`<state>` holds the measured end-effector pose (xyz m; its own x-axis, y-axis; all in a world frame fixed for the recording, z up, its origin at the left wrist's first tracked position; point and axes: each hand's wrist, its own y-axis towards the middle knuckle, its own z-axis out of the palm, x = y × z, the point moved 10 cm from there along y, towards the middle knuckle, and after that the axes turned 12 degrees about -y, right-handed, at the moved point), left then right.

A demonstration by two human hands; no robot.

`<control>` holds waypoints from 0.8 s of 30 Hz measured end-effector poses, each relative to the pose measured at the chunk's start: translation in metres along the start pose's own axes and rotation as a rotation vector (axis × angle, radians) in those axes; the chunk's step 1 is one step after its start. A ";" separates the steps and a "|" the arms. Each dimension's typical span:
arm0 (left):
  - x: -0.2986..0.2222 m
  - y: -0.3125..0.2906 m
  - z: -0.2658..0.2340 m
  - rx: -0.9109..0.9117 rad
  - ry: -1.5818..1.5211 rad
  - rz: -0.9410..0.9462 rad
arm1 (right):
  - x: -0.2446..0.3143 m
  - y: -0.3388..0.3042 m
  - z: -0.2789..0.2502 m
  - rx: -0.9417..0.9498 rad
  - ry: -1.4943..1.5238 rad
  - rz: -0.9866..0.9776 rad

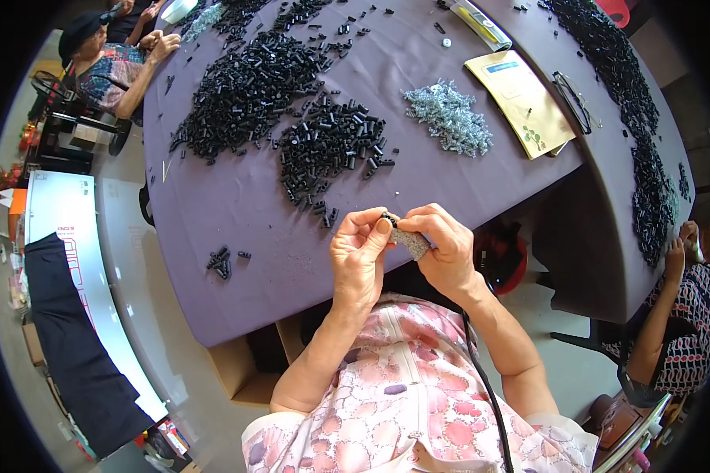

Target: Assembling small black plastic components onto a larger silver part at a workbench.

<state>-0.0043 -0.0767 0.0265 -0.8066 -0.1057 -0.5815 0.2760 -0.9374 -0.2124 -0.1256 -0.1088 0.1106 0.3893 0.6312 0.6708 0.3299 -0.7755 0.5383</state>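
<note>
Just past the table's near edge, my two hands meet at their fingertips. My left hand [356,256] pinches a small black cylindrical part [387,217] between thumb and fingers. Curled against it, my right hand [450,248] has a grey speckled piece [411,243] under its fingers; whether this is a wrap or a loose item I cannot tell. Beyond the hands lies a smaller pile of black cylindrical parts [327,150]. A heap of small clear, spring-like pieces [450,118] rests farther right. Several black parts [222,262] are grouped at the left.
A large black pile [248,91] spreads over the purple-covered table [221,197]. Right of the clear pieces are a yellow notebook [521,102], eyeglasses [573,102] and a clear case [481,25]. Another black pile [619,87] lines the right side. Other people sit at left and right.
</note>
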 end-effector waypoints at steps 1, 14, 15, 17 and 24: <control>0.000 0.001 -0.001 -0.004 0.000 0.004 | -0.002 -0.001 0.000 -0.007 0.016 0.004; 0.026 -0.004 -0.020 -0.007 -0.320 -0.329 | -0.022 -0.010 0.025 0.201 0.246 0.157; 0.026 -0.005 -0.020 -0.006 -0.320 -0.331 | -0.022 -0.011 0.029 0.252 0.237 0.158; 0.024 -0.005 -0.022 -0.032 -0.271 -0.310 | -0.027 -0.013 0.039 0.339 0.320 0.239; 0.013 -0.011 -0.011 0.075 -0.192 -0.306 | -0.019 -0.012 0.044 0.400 0.423 0.199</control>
<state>-0.0122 -0.0647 0.0128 -0.9311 0.1299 -0.3407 -0.0266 -0.9561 -0.2919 -0.0988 -0.1109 0.0693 0.1292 0.3517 0.9271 0.6152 -0.7617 0.2033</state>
